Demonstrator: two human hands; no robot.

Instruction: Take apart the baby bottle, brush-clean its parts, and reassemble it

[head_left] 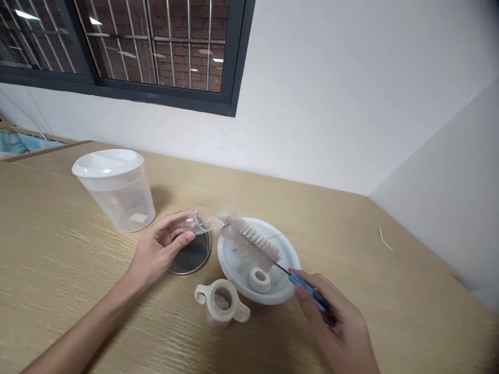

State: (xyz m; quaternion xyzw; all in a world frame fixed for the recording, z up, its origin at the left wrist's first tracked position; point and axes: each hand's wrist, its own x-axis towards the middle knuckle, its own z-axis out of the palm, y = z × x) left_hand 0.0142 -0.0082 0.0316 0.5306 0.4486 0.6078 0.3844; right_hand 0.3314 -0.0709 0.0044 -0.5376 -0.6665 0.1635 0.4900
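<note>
Between the thumb and fingers of my left hand [161,244] is a small clear plastic cup [197,222], its mouth turned to the right. My right hand [335,317] grips the blue handle of a bottle brush [255,241]. The brush's white bristles reach over the bowl, and its blurred tip is at the cup's mouth; whether they touch I cannot tell. Below lies a pale blue-white bowl [290,254] with a white ring-shaped cap [260,280] in it. A two-handled baby bottle [221,304] stands uncapped in front of the bowl.
A round dark lid or tray [192,257] lies under my left hand. Back left stands a translucent lidded bucket [120,192]. A thin pale strip [385,240] lies on the wooden table [397,306] at right. A wall and barred window [163,47] are behind.
</note>
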